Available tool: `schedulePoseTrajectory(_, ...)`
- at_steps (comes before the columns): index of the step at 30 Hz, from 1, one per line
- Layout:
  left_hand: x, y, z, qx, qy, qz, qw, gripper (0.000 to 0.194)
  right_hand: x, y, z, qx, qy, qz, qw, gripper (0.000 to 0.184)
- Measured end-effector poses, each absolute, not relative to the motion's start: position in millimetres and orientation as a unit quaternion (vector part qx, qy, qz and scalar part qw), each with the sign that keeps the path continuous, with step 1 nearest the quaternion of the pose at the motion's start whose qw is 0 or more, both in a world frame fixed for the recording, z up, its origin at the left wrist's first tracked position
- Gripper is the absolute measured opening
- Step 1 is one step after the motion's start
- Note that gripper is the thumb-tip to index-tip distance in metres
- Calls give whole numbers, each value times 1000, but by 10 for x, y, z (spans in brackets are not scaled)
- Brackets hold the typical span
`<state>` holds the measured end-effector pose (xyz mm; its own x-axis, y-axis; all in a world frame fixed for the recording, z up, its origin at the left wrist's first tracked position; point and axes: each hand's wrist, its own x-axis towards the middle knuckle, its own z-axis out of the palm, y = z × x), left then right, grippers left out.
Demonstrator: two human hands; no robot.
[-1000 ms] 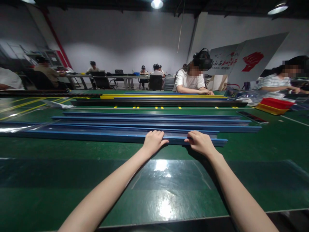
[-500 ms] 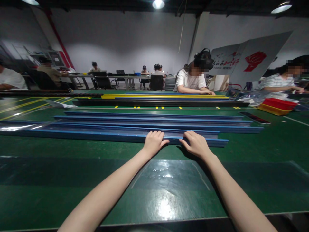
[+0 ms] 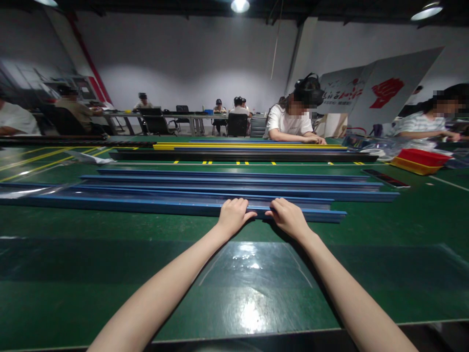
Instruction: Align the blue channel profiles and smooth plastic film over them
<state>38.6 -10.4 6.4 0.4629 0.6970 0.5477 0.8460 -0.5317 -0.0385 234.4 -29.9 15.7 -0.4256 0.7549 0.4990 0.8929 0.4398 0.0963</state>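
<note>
A long blue rail (image 3: 146,206) lies flat across the green table (image 3: 91,264), nearest to me. My left hand (image 3: 233,216) grips it from above, fingers curled over its top and thumb along the near edge. My right hand (image 3: 288,216) grips the same rail just to the right, fingers curled over it, thumb close to my left thumb. More blue rails (image 3: 234,183) lie parallel behind it.
Black and yellow rails (image 3: 245,149) lie farther back. A red and yellow bin (image 3: 417,160) and a dark flat strip (image 3: 383,177) sit at the right. A clear plastic sheet (image 3: 256,274) covers the near table. Other people sit at the far side and at rear tables.
My right hand has slid left along the blue rail, closer to my left hand. My left hand has stayed in place.
</note>
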Motion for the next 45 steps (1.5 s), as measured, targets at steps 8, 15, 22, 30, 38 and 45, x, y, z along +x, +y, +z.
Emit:
schedulePoseTrajectory(8, 383, -105, 97, -840, -477, -227, 124, 38, 2337, -304, 186, -503, -825, -181, 185, 21)
schedulePoseTrajectory(15, 379, -113, 105, -841, -477, -224, 124, 38, 2340, -310, 206, -500, -827, -179, 184, 21)
schedulePoseTrajectory(22, 353, -107, 81, -847, -453, -236, 148, 35, 2351, -301, 209, -503, -829, -181, 167, 24)
schedulePoseTrajectory(30, 348, -102, 83, -856, -433, -234, 155, 34, 2367, -307, 239, -509, -830, -173, 148, 23)
schedulePoseTrajectory(38, 344, -98, 78, -862, -418, -232, 168, 33, 2549, -350, 288, -542, -814, -161, 135, 22)
schedulePoseTrajectory(45, 349, -99, 64, -858, -426, -231, 173, 34, 2634, -385, 302, -565, -799, -159, 129, 22)
